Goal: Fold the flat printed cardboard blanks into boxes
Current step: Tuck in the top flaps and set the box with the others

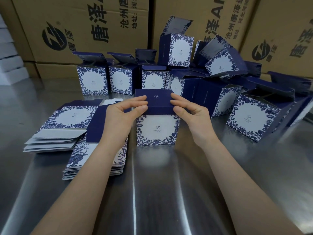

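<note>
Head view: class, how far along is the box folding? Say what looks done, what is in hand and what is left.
Done: many folded boxes stand or lie along the back of the table, most with top flaps open. In hand: the left hand and right hand pinch the dark blue lid of the centre box. Left: two stacks of flat blanks on the left.

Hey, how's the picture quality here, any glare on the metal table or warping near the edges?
Head view: a bright glare streak runs down the steel table; head view, wide-angle distortion bows the brown cartons behind; head view, the box held between the left hand and right hand is sharp and evenly lit.
</note>
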